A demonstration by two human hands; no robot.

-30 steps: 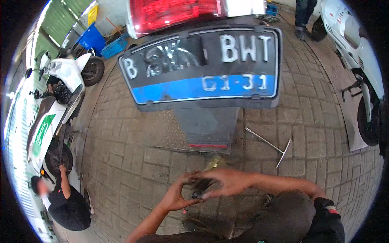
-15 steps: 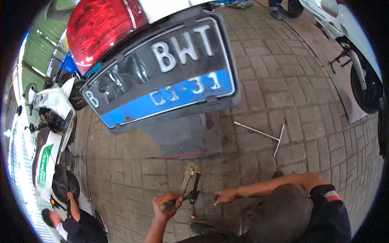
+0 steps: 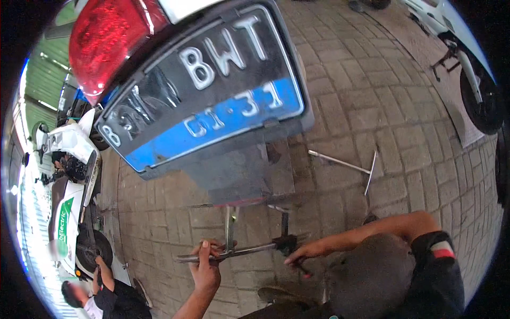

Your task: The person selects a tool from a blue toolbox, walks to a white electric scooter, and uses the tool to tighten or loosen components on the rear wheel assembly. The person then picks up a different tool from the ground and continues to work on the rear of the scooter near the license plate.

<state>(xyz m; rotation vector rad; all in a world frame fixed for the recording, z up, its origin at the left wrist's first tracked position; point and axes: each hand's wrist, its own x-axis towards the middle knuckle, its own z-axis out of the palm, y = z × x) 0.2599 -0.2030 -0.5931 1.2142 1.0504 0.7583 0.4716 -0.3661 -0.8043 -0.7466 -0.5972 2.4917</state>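
My left hand (image 3: pixel 205 266) is closed round the left part of a round metal bar. The bar belongs to a clamp-like sliding tool (image 3: pixel 249 249) with a silver arm (image 3: pixel 229 228) and a black arm (image 3: pixel 285 223) pointing away from me. A black block (image 3: pixel 286 243) joins the bar to the black arm. Beside that block my right hand (image 3: pixel 298 254) is closed on the tool's dark, red-tipped handle (image 3: pixel 305 272), its fingers partly hidden. Beyond the hands hangs the rear mudguard (image 3: pixel 234 175) of a motorbike, under a black and blue licence plate (image 3: pixel 204 101).
A T-handle wrench (image 3: pixel 345 164) lies on the brick paving right of the mudguard. My right knee (image 3: pixel 369 271) rises beside my forearm. At left, a co-worker (image 3: pixel 109 295) reaches to the wheel of a white scooter (image 3: pixel 74 207). Another white scooter (image 3: pixel 467 58) stands far right.
The tool has turned so its bar lies across my view, its two arms now farther apart. My right hand, formerly apart from the tool, has come onto its handle. The view has shifted slightly.
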